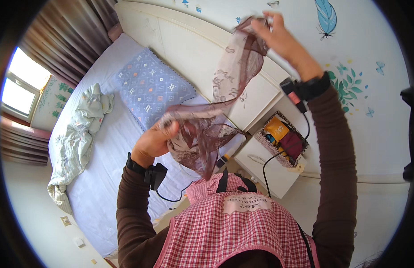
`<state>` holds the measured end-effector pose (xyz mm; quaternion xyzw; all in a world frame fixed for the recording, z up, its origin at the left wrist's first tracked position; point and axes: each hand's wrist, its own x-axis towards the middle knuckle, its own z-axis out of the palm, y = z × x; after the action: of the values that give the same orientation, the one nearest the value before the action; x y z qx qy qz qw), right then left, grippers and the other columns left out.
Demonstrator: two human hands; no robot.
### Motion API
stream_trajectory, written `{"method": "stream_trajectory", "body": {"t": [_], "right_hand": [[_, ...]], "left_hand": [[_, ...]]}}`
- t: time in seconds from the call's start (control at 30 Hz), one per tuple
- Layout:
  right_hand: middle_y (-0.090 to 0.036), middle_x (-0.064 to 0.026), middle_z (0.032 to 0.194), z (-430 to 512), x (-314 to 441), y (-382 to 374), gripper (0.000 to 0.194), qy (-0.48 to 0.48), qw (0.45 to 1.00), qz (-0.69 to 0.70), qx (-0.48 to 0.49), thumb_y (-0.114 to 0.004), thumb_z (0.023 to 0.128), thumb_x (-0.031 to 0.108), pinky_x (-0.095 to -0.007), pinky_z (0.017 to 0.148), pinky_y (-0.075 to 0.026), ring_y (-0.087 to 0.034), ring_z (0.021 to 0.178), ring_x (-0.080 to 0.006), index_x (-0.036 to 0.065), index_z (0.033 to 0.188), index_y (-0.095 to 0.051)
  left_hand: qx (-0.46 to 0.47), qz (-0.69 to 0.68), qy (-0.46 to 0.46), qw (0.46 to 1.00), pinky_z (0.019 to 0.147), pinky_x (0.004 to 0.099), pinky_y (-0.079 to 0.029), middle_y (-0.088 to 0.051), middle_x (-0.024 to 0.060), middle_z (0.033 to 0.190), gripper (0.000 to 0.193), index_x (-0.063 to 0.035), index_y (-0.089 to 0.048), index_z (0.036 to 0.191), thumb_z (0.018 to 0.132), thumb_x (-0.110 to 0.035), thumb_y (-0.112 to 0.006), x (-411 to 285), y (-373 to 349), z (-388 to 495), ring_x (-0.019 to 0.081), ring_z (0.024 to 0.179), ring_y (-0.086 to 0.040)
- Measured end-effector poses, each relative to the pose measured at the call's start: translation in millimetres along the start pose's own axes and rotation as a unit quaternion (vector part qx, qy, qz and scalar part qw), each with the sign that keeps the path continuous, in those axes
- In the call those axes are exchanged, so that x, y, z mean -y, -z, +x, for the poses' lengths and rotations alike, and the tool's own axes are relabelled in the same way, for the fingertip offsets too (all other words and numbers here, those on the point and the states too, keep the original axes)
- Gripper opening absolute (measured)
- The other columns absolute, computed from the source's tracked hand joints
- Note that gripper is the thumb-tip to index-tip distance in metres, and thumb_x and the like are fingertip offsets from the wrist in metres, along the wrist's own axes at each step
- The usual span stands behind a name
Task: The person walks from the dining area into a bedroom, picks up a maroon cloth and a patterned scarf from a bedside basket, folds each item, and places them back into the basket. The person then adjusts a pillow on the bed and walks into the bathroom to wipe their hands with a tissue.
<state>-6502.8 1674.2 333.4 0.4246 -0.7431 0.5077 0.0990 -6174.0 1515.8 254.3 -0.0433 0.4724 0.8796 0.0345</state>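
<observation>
A sheer brown and cream patterned scarf (238, 73) is stretched between my two hands. At the upper right, my right hand (272, 31) is raised and grips one end of it. My left hand (156, 139), lower and to the left, holds the gathered part with the thumb on top. Below that hand the loose folds hang in front of the red checked apron (227, 227). Both wrists bear black straps with small devices and cables.
Beyond my hands is a bed with a lavender sheet (106, 160), a blue patterned pillow (153, 87) and a crumpled pale green quilt (78, 140). The cream headboard (190, 43) runs along the wall. A woven basket (267, 144) of packets and cloth stands on a white nightstand (249, 155).
</observation>
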Motion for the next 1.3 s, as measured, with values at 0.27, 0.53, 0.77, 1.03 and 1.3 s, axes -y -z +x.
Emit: {"method": "stream_trajectory", "body": {"t": [0.27,0.53,0.77,1.03,1.3], "right_hand": [[-0.064,-0.0105,0.109,-145,49,-42,0.079,-0.342,0.758,0.343,0.436,-0.048,0.088,0.07,-0.0307,0.092,-0.045,-0.059,0.1,-0.0166,-0.003,0.112,-0.062],[-0.066,-0.007,0.107,-137,81,-58,0.046,-0.366,0.735,0.424,0.382,-0.071,0.089,0.029,-0.0246,0.084,-0.049,-0.061,0.093,-0.0101,-0.003,0.12,-0.059],[-0.069,-0.004,0.093,-73,109,-26,0.03,-0.194,0.804,0.471,0.307,-0.065,0.094,0.024,-0.0241,0.078,-0.053,-0.063,0.082,-0.008,-0.002,0.109,-0.066],[-0.066,-0.0066,0.098,26,168,24,0.02,-0.106,0.827,0.474,0.283,-0.055,0.098,0.015,-0.0291,0.08,-0.054,-0.064,0.085,-0.0133,-0.001,0.109,-0.059],[-0.069,-0.01,0.098,50,191,56,0.022,-0.005,0.875,0.347,0.338,-0.061,0.095,0.016,-0.0328,0.083,-0.056,-0.068,0.089,-0.02,-0.001,0.108,-0.063]], "left_hand": [[-0.092,-0.05,-0.09,0.99,0.097,0.0351,-0.049,-0.059,0.0111,0.127,0.049,-0.0012,-0.042,0.138,0.106,-0.037,-0.033,-21,-24,-9,0.02,0.113,-0.059],[-0.075,-0.064,-0.111,0.989,0.097,0.0389,-0.051,-0.059,0.0128,0.129,0.055,-0.004,-0.043,0.138,0.103,-0.046,-0.037,-52,-32,0,0.024,0.114,-0.06],[0.032,-0.033,-0.151,0.987,0.094,0.0392,-0.052,-0.061,0.016,0.126,0.047,0.0001,-0.047,0.134,0.102,-0.034,-0.045,-122,-26,-5,0.0229,0.109,-0.063],[0.028,0.216,-0.146,0.965,0.09,0.0407,-0.053,-0.067,0.0157,0.113,0.028,0.0014,-0.061,0.117,0.093,-0.012,-0.062,-152,-63,-2,0.0263,0.104,-0.065],[-0.04,0.187,-0.278,0.941,0.098,0.0366,-0.051,-0.062,0.015,0.124,0.04,0.0037,-0.05,0.13,0.095,-0.014,-0.058,-203,-61,-21,0.025,0.112,-0.062]]}}
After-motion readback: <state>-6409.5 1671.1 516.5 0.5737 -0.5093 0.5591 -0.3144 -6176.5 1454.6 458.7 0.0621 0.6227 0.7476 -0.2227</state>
